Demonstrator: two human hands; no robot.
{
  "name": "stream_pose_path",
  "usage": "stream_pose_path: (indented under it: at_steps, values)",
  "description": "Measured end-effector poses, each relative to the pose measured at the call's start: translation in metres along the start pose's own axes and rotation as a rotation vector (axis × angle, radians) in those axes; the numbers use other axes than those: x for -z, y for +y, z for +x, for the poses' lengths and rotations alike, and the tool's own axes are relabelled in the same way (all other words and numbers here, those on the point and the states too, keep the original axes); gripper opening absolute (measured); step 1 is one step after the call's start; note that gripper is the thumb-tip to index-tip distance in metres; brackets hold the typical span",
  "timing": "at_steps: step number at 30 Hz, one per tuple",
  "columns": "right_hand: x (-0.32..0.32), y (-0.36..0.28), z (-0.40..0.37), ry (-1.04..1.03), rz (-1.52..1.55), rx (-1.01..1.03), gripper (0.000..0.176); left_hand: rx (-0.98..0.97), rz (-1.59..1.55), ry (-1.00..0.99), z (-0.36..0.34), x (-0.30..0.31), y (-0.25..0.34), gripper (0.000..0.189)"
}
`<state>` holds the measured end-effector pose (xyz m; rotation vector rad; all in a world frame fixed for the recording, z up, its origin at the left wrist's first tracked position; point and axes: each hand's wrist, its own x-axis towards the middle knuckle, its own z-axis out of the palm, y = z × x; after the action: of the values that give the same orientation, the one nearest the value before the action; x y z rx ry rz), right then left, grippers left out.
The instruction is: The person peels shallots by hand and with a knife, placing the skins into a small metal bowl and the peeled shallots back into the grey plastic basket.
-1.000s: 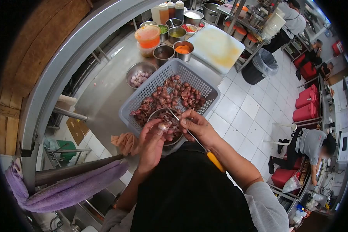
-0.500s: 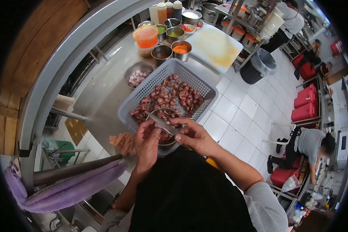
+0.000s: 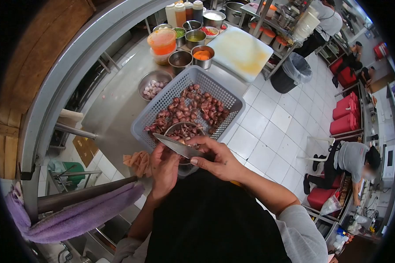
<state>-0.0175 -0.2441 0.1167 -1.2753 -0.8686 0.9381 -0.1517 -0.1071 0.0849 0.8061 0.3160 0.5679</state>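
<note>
My right hand (image 3: 217, 158) is closed round a kitchen knife (image 3: 176, 146), its broad blade pointing left across my left hand. My left hand (image 3: 164, 171) has its fingers curled in under the blade; what they pinch is hidden. Just beyond the fingers, a round metal bowl (image 3: 186, 127) holding reddish skins sits at the near end of a grey perforated plastic basket (image 3: 140, 117). Unpeeled red shallots (image 3: 180, 113) lie heaped in the basket. Left of it stands a metal bowl (image 3: 141, 83) with pale peeled shallots (image 3: 152, 89).
A stained white cutting board (image 3: 241, 50), metal pots (image 3: 181, 61) and an orange-lidded tub (image 3: 162, 41) stand behind the basket. A crumpled brown cloth (image 3: 138, 163) lies at the left and a purple towel (image 3: 83, 215) hangs on a rail. A black bin (image 3: 287, 76) and a seated person (image 3: 349, 160) are at the right.
The knife's tip has swung left and slightly nearer, and more of the blade's flat face shows. My right hand has shifted a little with it. My left fingers are now lower, under the blade.
</note>
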Motion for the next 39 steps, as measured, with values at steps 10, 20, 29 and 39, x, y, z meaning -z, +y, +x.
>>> stream_pose_path:
  at_steps: [10, 20, 29, 39]
  values:
    - [0.004, 0.001, 0.008, -0.028, 0.300, -0.165, 0.033, 0.017, 0.004, 0.012, 0.002, 0.003, 0.002, 0.029]
    - [0.020, 0.002, -0.001, -0.005, 0.162, -0.295, 0.048, 0.029, -0.040, 0.011, 0.005, 0.004, -0.002, 0.031]
    - [0.009, -0.012, -0.001, -0.104, 0.006, 0.018, 0.051, 0.098, -0.159, -0.002, 0.006, -0.003, 0.002, 0.038]
    - [0.003, -0.013, -0.006, -0.050, -0.138, 0.096, 0.051, 0.113, -0.153, -0.021, 0.004, -0.006, 0.005, 0.038]
